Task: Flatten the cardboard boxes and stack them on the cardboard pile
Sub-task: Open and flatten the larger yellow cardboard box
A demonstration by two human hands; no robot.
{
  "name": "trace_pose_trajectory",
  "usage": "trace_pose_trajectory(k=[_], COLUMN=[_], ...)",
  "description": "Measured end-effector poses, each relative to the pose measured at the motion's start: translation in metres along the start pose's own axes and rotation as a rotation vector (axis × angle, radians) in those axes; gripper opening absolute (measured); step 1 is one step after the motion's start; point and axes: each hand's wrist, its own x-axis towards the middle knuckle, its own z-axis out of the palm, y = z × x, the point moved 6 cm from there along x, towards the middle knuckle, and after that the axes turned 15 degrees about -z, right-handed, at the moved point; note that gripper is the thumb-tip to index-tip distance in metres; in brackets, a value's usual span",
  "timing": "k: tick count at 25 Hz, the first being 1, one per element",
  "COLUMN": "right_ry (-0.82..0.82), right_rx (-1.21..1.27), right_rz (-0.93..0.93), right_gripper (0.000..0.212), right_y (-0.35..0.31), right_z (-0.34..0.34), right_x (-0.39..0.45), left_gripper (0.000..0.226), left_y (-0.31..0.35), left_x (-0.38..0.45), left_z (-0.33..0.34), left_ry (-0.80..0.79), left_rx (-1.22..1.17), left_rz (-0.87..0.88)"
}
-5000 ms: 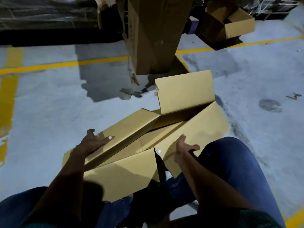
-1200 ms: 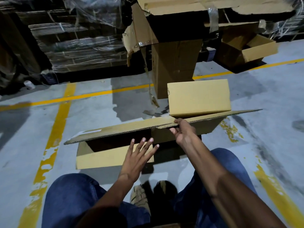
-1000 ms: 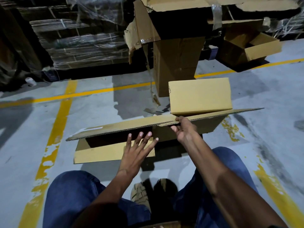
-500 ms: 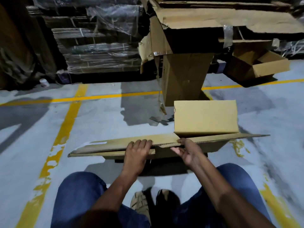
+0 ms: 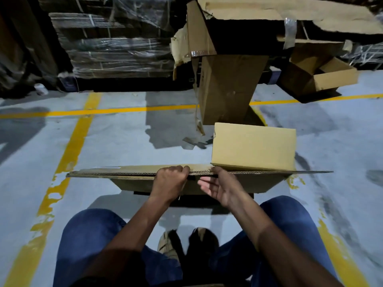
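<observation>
The flattened cardboard box is held level above the grey floor, its corrugated edge facing the camera, one tan flap upright and another hanging below. The left hand curls over that edge, gripping it; the right hand pinches the edge, thumb on top, fingers loosely spread beneath.

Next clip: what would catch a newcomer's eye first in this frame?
Centre frame, the left hand and right hand grip the near edge of a flattened cardboard box held level above the floor, one flap standing up on its right. Behind it rises a tall torn carton, crossed by yellow floor lines.
</observation>
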Motion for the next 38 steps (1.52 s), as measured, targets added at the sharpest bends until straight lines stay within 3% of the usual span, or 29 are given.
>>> trace_pose_trajectory(k=[2, 4, 8, 12, 15, 17, 21, 23, 26, 29, 33, 38], right_ry=[-0.061, -0.082, 0.035, 0.113, 0.097, 0.016, -0.376, -0.587, -0.752, -0.804, -0.596, -0.469], right_rx=[-0.160, -0.407, -0.856, -0.898, -1.096, -1.243, -1.668, -1.695, -1.633, -1.736, -1.862, -1.981], right_rz=[0.012, -0.092, -0.701, -0.940, -0.913, -0.790, -0.398, -0.241, -0.191, -0.299, -0.615, -0.924], right_gripper=[0.026, 0.041, 0.047, 0.049, 0.037, 0.035, 0.075, 0.079, 0.073, 0.071, 0.038, 0.022], right_y=[0.002, -0.007, -0.057, -0.088, -0.091, -0.080, -0.046, -0.038, -0.035, -0.031, -0.052, -0.084], right_z=[0.002, -0.001, -0.016, -0.028, -0.028, -0.027, -0.022, -0.022, -0.021, -0.017, -0.003, 0.013], right_x=[-0.007, -0.009, 0.002, 0.019, 0.046, 0.065, 0.093, 0.091, 0.075, 0.064, 0.046, -0.004], left_gripper=[0.033, 0.035, 0.044, 0.051, 0.047, 0.048, 0.047, 0.047, 0.049, 0.051, 0.049, 0.048], left_y=[0.009, 0.012, -0.001, 0.004, 0.009, 0.013, 0.012, 0.008, 0.006, 0.005, 0.001, -0.003], left_x=[0.005, 0.010, 0.020, 0.016, 0.003, -0.005, 0.000, 0.007, 0.012, 0.016, 0.018, 0.011], left_z=[0.004, 0.006, 0.005, 0.015, 0.036, 0.049, 0.049, 0.048, 0.050, 0.042, 0.013, -0.037], left_ry=[0.007, 0.009, 0.104, -0.032, -0.269, -0.403, -0.417, -0.416, -0.408, -0.342, -0.085, 0.182], left_rx=[0.000, -0.029, -0.109, -0.149, -0.089, -0.053, -0.071, -0.102, -0.120, -0.124, -0.221, -0.237], left_rz=[0.050, 0.077, 0.081, 0.145, 0.139, 0.141, 0.130, 0.113, 0.097, 0.089, 0.134, 0.164])
